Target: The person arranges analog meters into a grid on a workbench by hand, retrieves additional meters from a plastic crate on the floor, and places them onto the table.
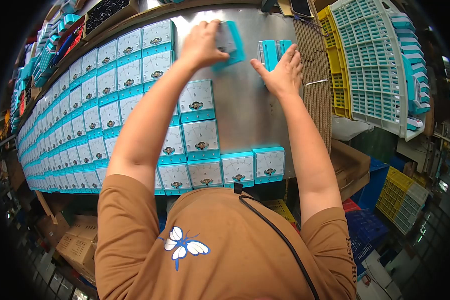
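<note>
White-faced meters are lining the metal table's near edge. Toward its far right corner, the right hand is spreading wide at two teal blocks, hold unclear; nearer the far edge, the half-open left hand is clasping a blurred teal meter.

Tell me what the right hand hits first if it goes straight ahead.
The right hand would most likely meet the paired teal meters close by its thumb and fingers; depth and contact are unclear.
</note>
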Demonstrator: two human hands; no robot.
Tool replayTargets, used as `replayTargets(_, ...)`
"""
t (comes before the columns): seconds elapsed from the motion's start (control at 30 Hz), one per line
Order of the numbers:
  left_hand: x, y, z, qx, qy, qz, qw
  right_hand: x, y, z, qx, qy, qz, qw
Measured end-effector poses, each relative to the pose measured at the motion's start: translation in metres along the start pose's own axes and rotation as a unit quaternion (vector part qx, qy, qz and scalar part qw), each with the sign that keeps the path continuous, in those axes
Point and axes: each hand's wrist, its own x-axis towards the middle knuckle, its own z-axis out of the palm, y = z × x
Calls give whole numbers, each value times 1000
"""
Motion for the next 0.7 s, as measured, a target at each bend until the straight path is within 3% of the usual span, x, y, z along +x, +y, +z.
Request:
replayTargets(0.03, -1, -4, -15, 100, -50, -38, 993, -1, -4, -2, -26, 0, -2, 1000)
replayTargets(0.17, -24, -39, -8, 250, -212, -18, 945, 7, 2, 3, -27, -6, 8, 1000)
replayTargets(0.27, -72, -39, 20, 224, -81, 4, 971, 15, 9, 3, 79, 92, -20, 992)
replayTargets(0.3, -90, -34, 29, 204, -67, -2, 977, 24, 2, 8, 260, 63, 6, 963)
replayTargets(0.33, -106, -32, 39, 175, -41, -28, 983, 36, -6, 16, 432, 29, 33, 901)
replayTargets(0.4, -122, -37, 53, 123, 3, -47, 991, 52, -43, 17, 683, -25, 73, 726)
replayTargets(0.5, -126, -38, 59, 86, 56, -45, 994, 79, -109, 39, 747, -59, 54, 660)
replayTargets(0.63, -126, -38, 57, 69, 57, -52, 995, 98, -164, 94, 670, -74, 89, 733)
replayTargets(0.7, -126, -40, 58, 66, 59, -55, 995, 99, -165, 117, 665, -143, 117, 724)
